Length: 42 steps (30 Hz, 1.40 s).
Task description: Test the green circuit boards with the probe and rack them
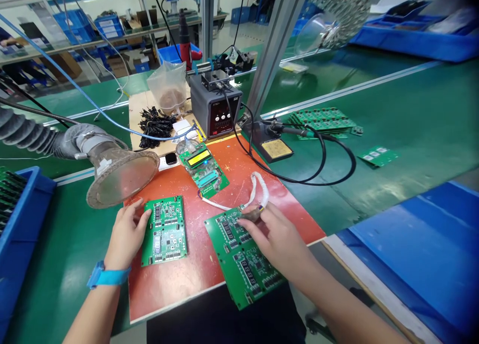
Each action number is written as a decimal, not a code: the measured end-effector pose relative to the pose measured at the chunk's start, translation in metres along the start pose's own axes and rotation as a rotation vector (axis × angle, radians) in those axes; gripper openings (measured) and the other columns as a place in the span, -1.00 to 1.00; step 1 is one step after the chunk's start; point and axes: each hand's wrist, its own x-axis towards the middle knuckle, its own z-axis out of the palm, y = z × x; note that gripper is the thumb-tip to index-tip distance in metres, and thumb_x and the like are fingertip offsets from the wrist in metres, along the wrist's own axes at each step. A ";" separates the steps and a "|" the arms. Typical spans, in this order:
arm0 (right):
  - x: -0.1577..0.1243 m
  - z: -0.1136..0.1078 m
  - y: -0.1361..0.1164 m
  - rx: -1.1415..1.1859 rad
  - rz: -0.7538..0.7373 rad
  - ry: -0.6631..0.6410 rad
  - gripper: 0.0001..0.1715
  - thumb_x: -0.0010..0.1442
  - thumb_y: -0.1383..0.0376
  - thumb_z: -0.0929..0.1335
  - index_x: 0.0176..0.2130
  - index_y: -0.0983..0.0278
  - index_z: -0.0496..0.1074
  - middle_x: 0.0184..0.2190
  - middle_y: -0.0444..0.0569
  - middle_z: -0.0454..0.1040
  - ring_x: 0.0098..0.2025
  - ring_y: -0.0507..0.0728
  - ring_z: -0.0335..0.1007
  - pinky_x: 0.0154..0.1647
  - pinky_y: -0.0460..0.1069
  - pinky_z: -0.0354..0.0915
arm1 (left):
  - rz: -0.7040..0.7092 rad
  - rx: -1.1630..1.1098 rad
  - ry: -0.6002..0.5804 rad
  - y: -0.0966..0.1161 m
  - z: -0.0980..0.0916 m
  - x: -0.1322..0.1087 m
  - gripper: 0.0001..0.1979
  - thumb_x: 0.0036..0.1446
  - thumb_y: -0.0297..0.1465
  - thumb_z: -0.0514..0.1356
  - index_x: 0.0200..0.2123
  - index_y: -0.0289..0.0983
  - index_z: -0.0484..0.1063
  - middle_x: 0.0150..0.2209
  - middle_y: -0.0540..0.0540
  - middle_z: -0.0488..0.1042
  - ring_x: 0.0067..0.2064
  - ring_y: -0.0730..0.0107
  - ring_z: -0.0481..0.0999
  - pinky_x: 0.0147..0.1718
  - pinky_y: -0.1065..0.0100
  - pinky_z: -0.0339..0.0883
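My left hand (125, 234) rests on the left edge of a small green circuit board (165, 230) lying on the red mat (175, 279), fingers curled against it. My right hand (279, 236) pinches a small connector on a white cable (258, 186) and presses it onto the top of a longer green circuit board (241, 259) that overhangs the mat's front edge. The cable runs back to a tester board with a lit yellow display (204, 168).
A fume extractor funnel (119, 176) hangs over the mat's left corner. Behind stand a soldering station (215, 107), an iron in its holder (275, 147), black parts and a plastic bag. Green boards (325, 120) lie right. Blue bins (17, 219) sit left and right.
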 end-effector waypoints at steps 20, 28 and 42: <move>0.000 0.000 0.000 0.019 0.009 -0.015 -0.86 0.19 0.26 0.27 -0.31 0.30 0.35 -0.34 0.01 0.39 -0.27 0.13 0.40 -0.23 0.06 0.36 | 0.299 -0.209 -0.371 0.101 0.017 -0.063 -0.62 0.17 -0.22 0.09 0.01 -0.24 0.25 -0.23 -0.10 0.29 -0.16 0.24 0.32 -0.13 0.17 0.25; -0.001 0.000 0.001 0.030 -0.003 0.002 -0.83 0.20 0.25 0.26 -0.32 0.30 0.36 -0.35 0.01 0.39 -0.29 0.14 0.41 -0.27 0.07 0.37 | 0.249 -0.278 -0.423 0.103 0.018 -0.061 -0.63 0.15 -0.23 0.11 0.00 -0.22 0.22 -0.23 -0.07 0.27 -0.17 0.30 0.31 -0.13 0.22 0.23; -0.001 0.001 0.000 0.035 -0.011 0.003 -0.86 0.20 0.27 0.26 -0.30 0.30 0.34 -0.34 0.00 0.38 -0.28 0.13 0.40 -0.25 0.06 0.37 | 0.053 -0.540 -0.558 0.105 0.025 -0.060 -0.69 0.10 -0.28 0.16 -0.10 -0.21 0.21 -0.36 0.05 0.29 -0.40 0.47 0.34 -0.39 0.38 0.24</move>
